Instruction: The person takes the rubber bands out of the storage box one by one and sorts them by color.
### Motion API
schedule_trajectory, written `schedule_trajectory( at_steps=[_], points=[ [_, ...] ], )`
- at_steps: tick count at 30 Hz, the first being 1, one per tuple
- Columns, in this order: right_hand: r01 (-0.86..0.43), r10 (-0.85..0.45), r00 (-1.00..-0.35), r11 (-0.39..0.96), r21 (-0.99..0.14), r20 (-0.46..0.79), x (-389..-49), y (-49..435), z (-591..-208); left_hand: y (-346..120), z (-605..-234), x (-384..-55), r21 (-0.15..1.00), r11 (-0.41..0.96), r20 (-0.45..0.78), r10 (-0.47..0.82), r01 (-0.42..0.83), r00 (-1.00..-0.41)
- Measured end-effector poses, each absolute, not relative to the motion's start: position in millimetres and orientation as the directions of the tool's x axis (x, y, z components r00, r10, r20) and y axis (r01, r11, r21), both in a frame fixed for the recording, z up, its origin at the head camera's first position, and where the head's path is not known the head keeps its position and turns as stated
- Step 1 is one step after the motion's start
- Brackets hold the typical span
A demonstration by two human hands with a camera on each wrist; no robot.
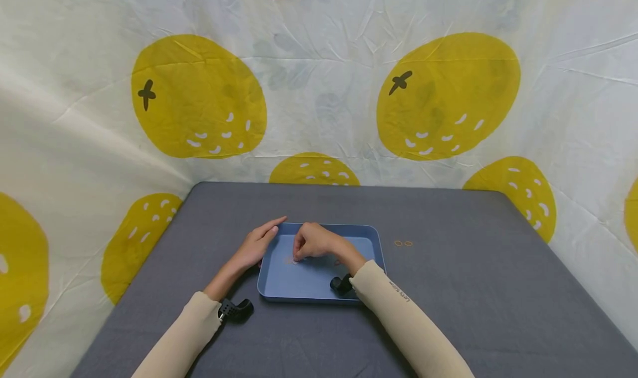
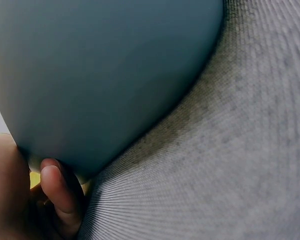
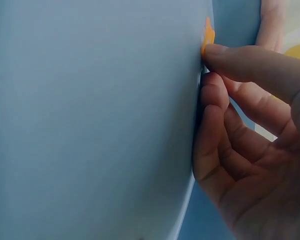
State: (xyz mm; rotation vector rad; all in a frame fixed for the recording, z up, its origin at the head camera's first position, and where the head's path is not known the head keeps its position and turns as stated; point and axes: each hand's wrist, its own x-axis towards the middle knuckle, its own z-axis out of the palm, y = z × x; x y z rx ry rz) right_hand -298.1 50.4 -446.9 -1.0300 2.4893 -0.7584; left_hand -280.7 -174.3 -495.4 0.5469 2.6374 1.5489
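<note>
A shallow blue tray point(image 1: 319, 289) lies on the grey cloth. My left hand point(image 1: 255, 246) grips its left wall near the far corner, index finger stretched along the corner. Some fingers point(image 2: 60, 192) of that hand show curled against the tray's outer side in the left wrist view. My right hand point(image 1: 314, 241) is inside the tray, fingertips down at its floor. In the right wrist view its thumb and fingers pinch a small orange rubber band point(image 3: 208, 37) against the tray floor. Another small orange-red piece point(image 1: 337, 262) lies in the tray, partly hidden by the right forearm.
Two thin orange rubber bands point(image 1: 403, 243) lie side by side on the cloth, right of the tray. The grey-covered table point(image 1: 473, 289) extends to both sides. A white curtain point(image 1: 319, 101) printed with yellow fruit hangs behind and beside it.
</note>
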Motion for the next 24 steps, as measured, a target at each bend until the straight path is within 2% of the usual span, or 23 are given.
schedule_trajectory(
  at_steps=[7,24],
  points=[
    [-0.518,-0.72,-0.685,0.591,-0.618,-0.114,-296,52,-445,-174,-494,-278,0.847,0.463,0.113,0.32,0.26,-0.941],
    [-0.417,-0.703,-0.703,0.53,-0.739,-0.108,-292,63,-431,-176,-495,-279,0.837,0.478,0.12,0.317,0.268,-0.941]
  ],
)
